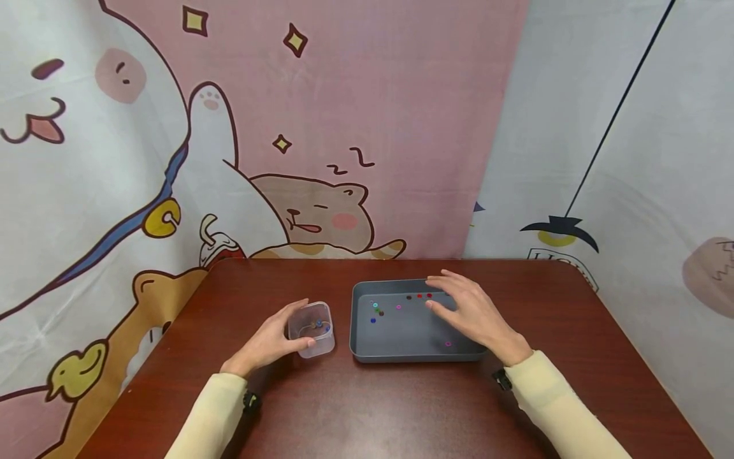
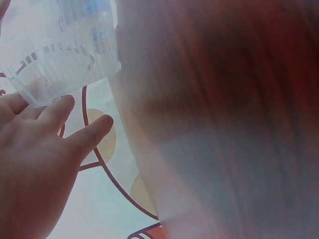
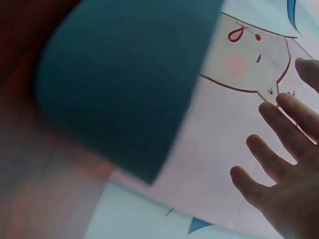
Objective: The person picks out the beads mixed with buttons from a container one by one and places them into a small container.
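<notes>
My left hand (image 1: 266, 341) grips a small clear plastic box (image 1: 321, 348), thumb along its near side and fingers at the far side. A few blue and brownish beads and what looks like a thin string lie inside it. The left wrist view shows the box's wall (image 2: 55, 69) against the fingertips. Over the right part of a grey tray (image 1: 407, 350) hovers my right hand (image 1: 478, 312), holding nothing. Its fingers are spread in the right wrist view. Scattered in the tray are small beads: a blue bead (image 1: 373, 320), a pink ring (image 1: 399, 307), red beads (image 1: 420, 296) and others.
Both the tray and the box are on a dark reddish-brown table (image 1: 367, 408). A cartoon-printed curtain (image 1: 390, 127) hangs behind and along the sides. Dark devices are strapped at both wrists.
</notes>
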A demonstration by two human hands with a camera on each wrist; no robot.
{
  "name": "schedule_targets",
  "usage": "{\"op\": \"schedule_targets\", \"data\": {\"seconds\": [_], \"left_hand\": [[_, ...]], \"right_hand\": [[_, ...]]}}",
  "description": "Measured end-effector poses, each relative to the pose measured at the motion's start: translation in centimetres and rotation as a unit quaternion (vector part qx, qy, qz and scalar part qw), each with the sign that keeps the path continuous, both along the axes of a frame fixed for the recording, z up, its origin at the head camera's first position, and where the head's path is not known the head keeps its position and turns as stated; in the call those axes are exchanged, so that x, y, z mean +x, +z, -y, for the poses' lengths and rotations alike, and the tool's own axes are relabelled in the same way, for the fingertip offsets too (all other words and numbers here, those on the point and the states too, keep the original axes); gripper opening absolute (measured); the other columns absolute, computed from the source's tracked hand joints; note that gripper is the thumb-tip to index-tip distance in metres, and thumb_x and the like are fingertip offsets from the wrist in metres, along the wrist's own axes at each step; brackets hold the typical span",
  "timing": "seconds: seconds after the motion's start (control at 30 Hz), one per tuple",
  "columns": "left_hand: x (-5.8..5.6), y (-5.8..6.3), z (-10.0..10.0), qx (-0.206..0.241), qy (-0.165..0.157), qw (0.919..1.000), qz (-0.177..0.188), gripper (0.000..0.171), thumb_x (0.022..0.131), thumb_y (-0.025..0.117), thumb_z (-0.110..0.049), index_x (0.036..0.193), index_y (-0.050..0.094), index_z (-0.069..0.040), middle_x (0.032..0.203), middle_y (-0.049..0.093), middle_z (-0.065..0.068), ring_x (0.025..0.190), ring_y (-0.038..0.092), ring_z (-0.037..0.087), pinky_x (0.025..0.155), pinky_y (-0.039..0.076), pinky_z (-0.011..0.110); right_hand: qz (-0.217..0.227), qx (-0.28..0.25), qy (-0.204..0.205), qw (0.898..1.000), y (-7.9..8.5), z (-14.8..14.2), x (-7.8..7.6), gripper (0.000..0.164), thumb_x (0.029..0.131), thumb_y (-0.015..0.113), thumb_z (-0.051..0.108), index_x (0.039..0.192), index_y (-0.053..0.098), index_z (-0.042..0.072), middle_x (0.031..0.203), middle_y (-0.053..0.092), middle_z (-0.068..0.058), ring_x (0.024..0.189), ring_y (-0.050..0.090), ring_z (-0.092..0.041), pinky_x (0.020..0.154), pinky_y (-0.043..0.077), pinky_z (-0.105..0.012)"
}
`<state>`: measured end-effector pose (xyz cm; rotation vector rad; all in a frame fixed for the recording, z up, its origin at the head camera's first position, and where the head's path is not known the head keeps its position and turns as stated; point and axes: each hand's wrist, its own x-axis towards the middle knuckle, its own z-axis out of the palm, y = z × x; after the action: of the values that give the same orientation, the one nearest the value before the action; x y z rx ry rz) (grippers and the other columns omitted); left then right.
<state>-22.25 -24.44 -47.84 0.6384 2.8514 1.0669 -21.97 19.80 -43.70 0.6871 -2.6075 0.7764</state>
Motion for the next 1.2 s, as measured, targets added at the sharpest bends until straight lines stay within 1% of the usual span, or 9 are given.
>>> {"op": "schedule_targets", "data": {"seconds": [0.13,0.23,0.43,0.63,0.87,1.07,1.2], "left_hand": [[0.1,0.1,0.1,0.001,-0.001,1.0,-0.001,0.097,0.082,0.084,-0.054,0.159,0.04,-0.013,0.158,0.046,0.009,0.137,0.05,0.031,0.11,0.041,0.061],[0.1,0.1,0.1,-0.001,-0.001,1.0,-0.001,0.097,0.082,0.084,-0.055,0.159,0.04,-0.013,0.158,0.046,0.009,0.137,0.05,0.031,0.111,0.041,0.06],[0.1,0.2,0.1,-0.002,0.001,1.0,0.001,0.098,0.082,0.084,-0.055,0.158,0.04,-0.012,0.158,0.045,0.009,0.138,0.05,0.031,0.111,0.04,0.06],[0.2,0.2,0.1,0.002,0.001,1.0,0.006,0.097,0.082,0.084,-0.054,0.158,0.04,-0.013,0.157,0.046,0.01,0.135,0.051,0.031,0.11,0.042,0.06],[0.2,0.3,0.1,0.001,0.004,1.0,0.008,0.096,0.082,0.084,-0.054,0.159,0.04,-0.017,0.157,0.046,0.01,0.135,0.051,0.031,0.11,0.041,0.06],[0.2,0.3,0.0,0.003,0.002,1.0,0.008,0.097,0.082,0.084,-0.053,0.159,0.04,-0.013,0.157,0.046,0.011,0.135,0.051,0.031,0.11,0.042,0.06],[0.2,0.2,0.0,0.002,0.002,1.0,0.008,0.098,0.082,0.084,-0.053,0.159,0.04,-0.012,0.158,0.045,0.011,0.135,0.051,0.031,0.11,0.041,0.06]], "right_hand": [[0.017,0.013,-0.007,1.0,-0.8,-1.0,-0.1,0.053,0.095,0.076,0.034,0.139,0.065,0.008,0.142,0.062,-0.012,0.143,0.044,-0.036,0.112,0.032,-0.066],[0.019,0.021,-0.01,1.0,-1.3,-1.8,-0.4,0.055,0.095,0.076,0.036,0.14,0.064,0.006,0.142,0.062,-0.013,0.143,0.044,-0.037,0.111,0.033,-0.067],[0.016,0.04,-0.017,0.999,-2.3,-3.1,-1.4,0.055,0.094,0.077,0.033,0.138,0.065,0.004,0.141,0.063,-0.016,0.141,0.046,-0.041,0.109,0.036,-0.068],[0.024,0.059,-0.023,0.998,-3.2,-4.0,-2.4,0.051,0.094,0.078,0.029,0.137,0.065,0.003,0.139,0.063,-0.018,0.139,0.047,-0.044,0.108,0.037,-0.069],[0.031,0.068,-0.02,0.997,-3.8,-4.5,-3.4,0.049,0.094,0.078,0.027,0.135,0.067,0.003,0.137,0.065,-0.018,0.137,0.05,-0.043,0.108,0.041,-0.064],[0.035,0.075,-0.024,0.996,-4.0,-4.7,-4.1,0.045,0.094,0.078,0.024,0.132,0.068,0.003,0.135,0.065,-0.019,0.135,0.051,-0.044,0.107,0.042,-0.063],[0.037,0.078,-0.03,0.996,-4.2,-4.8,-4.4,0.043,0.093,0.079,0.022,0.131,0.069,0.002,0.134,0.066,-0.02,0.134,0.052,-0.045,0.107,0.042,-0.063]]}}
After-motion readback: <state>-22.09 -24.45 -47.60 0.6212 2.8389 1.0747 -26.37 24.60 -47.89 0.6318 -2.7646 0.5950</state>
